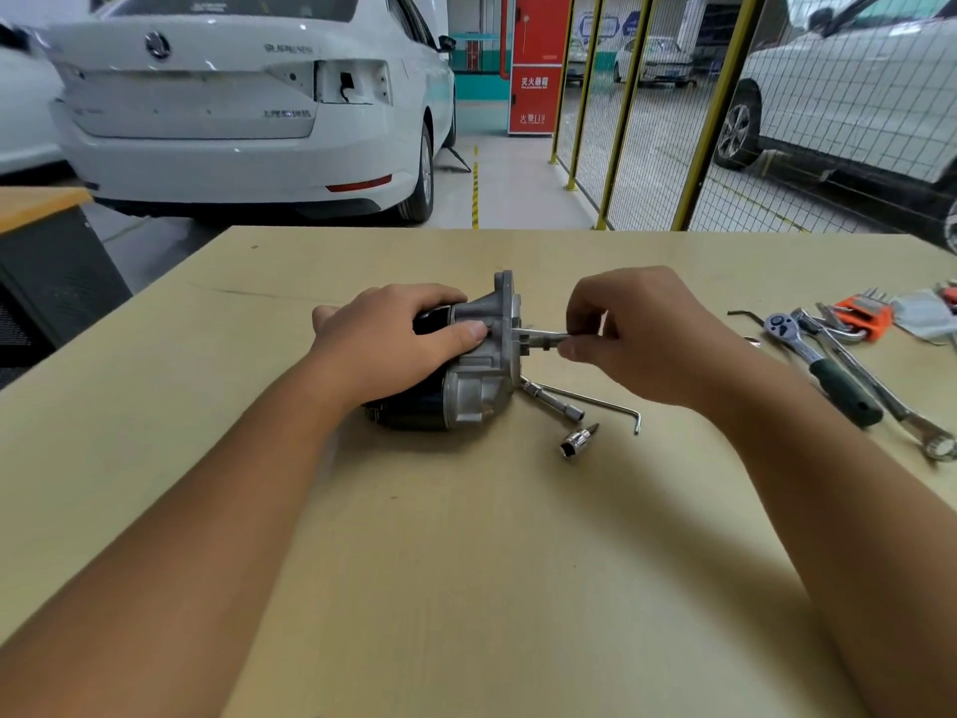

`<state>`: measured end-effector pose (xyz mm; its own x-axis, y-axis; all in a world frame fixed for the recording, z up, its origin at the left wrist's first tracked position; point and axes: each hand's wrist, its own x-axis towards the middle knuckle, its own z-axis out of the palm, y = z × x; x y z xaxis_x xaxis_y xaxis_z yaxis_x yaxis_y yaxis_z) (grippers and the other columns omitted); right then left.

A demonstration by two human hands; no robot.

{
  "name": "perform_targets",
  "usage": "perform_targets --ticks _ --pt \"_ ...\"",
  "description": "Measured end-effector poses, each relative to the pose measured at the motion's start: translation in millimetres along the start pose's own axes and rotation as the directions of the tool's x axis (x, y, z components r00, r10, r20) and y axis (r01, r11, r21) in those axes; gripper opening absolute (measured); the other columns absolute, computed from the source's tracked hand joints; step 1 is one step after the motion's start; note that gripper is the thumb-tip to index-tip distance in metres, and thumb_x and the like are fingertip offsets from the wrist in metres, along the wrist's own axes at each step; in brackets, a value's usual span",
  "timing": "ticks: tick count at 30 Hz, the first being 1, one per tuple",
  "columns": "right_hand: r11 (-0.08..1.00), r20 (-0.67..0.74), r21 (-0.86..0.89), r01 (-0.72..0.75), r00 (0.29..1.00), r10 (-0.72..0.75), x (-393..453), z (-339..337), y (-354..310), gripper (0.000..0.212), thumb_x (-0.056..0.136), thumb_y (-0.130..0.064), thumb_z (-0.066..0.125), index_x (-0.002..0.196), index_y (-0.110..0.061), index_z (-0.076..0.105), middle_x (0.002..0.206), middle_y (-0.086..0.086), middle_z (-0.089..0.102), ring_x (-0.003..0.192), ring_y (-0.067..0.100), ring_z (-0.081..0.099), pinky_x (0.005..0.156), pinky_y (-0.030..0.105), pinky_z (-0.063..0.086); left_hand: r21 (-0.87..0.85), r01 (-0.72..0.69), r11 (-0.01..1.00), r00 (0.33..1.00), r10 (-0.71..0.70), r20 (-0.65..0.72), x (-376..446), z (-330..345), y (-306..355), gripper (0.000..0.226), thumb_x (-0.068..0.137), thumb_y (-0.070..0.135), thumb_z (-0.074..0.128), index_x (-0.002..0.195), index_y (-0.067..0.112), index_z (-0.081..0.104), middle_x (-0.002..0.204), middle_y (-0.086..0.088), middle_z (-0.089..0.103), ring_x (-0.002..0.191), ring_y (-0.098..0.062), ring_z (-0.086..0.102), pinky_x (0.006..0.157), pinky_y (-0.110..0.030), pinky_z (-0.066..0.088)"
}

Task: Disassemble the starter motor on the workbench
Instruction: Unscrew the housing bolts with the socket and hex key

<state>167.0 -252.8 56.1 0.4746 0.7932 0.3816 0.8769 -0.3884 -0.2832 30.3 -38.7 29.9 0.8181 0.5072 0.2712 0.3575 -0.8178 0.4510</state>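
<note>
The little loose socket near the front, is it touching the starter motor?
Apart. The head view shows bare workbench between the loose socket and the starter motor.

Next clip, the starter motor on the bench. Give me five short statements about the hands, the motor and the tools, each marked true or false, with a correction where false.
1. The left hand grips the starter motor from above. True.
2. The right hand rests flat on the workbench. False: its fingers pinch a thin metal tool that reaches the motor's silver end housing.
3. A loose socket lies on the bench near the motor. True.
4. The green-handled ratchet is held in the left hand. False: it lies untouched on the bench to the right.
5. The orange hex key set lies at the bench's right side. True.
</note>
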Motion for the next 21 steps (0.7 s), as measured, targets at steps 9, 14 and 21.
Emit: perform_targets --ticks 9,14,21 --pt "0.998 -0.010 -0.056 0.031 0.999 -0.032 3.1 1.8 -3.5 0.014 0.092 -0.028 0.069 0.093 -0.016 0.077 0.084 -0.002 0.064 0.081 0.020 0.054 0.073 0.034 0.044 -0.040 0.002 0.999 1.000 -0.002 -0.006 0.7 1.1 0.2 0.062 0.070 0.091 0.029 0.120 0.065 0.055 0.121 0.028 0.065 0.121 -0.013 0.055 0.090 -0.042 0.022" --pt "0.999 -0.116 -0.038 0.011 0.993 -0.015 2.2 3.6 -3.0 0.011 0.083 -0.030 0.079 0.083 -0.024 0.070 0.080 -0.013 0.060 0.077 0.014 0.055 0.072 0.037 0.048 -0.011 -0.004 1.000 1.000 0.004 -0.012 0.8 1.7 -0.7 0.075 0.062 0.095 0.032 0.125 0.062 0.056 0.123 0.028 0.064 0.123 -0.015 0.055 0.092 -0.042 0.025" --pt "0.998 0.018 0.055 0.013 1.000 -0.014 3.2 7.4 -1.1 0.019 0.099 -0.024 0.059 0.094 -0.014 0.074 0.078 -0.002 0.059 0.079 0.020 0.053 0.065 0.030 0.031 -0.033 -0.015 0.999 0.999 0.014 -0.029 1.7 3.3 -1.8 0.060 0.074 0.090 0.026 0.121 0.065 0.054 0.120 0.028 0.066 0.121 -0.012 0.055 0.090 -0.042 0.024"
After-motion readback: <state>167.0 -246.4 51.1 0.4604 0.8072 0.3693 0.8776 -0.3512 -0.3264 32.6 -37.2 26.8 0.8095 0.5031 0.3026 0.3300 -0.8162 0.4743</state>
